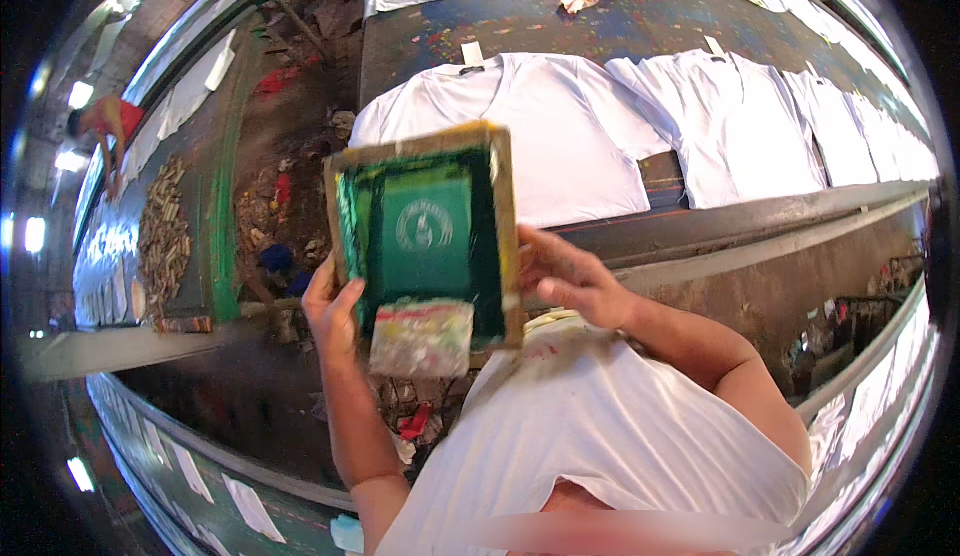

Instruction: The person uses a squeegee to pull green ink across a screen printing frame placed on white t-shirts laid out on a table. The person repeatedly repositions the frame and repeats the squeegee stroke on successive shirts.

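My left hand [340,306] grips the left edge of a wooden-framed screen [425,218] with green mesh and a pale round design. A pale, stained block or packet [420,341] lies across its lower part. My right hand [575,281] is at the right edge, fingers loosely apart and thumb out; whether its partly hidden fingertips touch the frame is unclear. Behind the screen, white T-shirts [540,146] lie side by side on a long board [450,26].
A person in red [115,126] bends over the far left table. A heap of small brown pieces [165,236] sits beside a green strip. The gap between tables holds rubbish [275,186]. Metal rails [750,236] run below the shirts. Another row with pale pieces [250,506] is at lower left.
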The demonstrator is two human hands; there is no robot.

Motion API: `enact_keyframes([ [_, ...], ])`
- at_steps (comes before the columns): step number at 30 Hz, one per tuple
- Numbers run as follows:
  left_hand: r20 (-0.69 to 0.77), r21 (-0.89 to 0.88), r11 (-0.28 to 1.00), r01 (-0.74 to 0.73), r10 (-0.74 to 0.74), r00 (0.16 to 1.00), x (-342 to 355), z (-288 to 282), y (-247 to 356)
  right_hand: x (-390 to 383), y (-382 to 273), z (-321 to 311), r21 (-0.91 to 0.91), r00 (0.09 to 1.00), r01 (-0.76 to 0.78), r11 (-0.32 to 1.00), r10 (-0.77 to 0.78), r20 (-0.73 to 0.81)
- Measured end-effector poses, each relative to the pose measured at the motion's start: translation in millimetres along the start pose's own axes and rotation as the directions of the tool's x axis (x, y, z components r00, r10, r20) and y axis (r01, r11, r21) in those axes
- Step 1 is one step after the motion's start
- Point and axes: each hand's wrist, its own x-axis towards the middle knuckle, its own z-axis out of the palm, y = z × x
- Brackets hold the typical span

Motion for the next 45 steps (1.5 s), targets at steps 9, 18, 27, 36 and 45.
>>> enact_keyframes([
  [9,0.055,-0.155,0.987,0.031,-0.023,0.998,40.2,162.7,-33.4,-1.3,9.3,-58.5,-0.249,0.692,0.177,0.952,-0.300,-0.657],
  [18,0.286,-0.034,0.980,-0.197,0.198,0.937,20.0,291.4,-34.8,-88.3,-19.9,-122.6,-0.339,0.249,-0.052,0.939,-0.317,-0.915],
  [27,0.130,0.166,0.943,-0.288,0.269,0.954,30.8,246.2,-56.5,-49.1,15.1,-123.5,-0.574,0.458,-0.064,0.816,-0.488,-0.744],
  [36,0.120,0.154,0.955,-0.254,0.237,0.964,38.7,218.9,-79.9,-16.4,27.6,-118.5,-0.640,0.576,-0.189,0.744,-0.444,-0.686],
  [45,0.090,0.172,0.965,-0.200,0.187,0.978,35.5,229.4,-79.3,-21.3,27.2,-128.0,-0.631,0.578,-0.252,0.734,-0.408,-0.707],
])
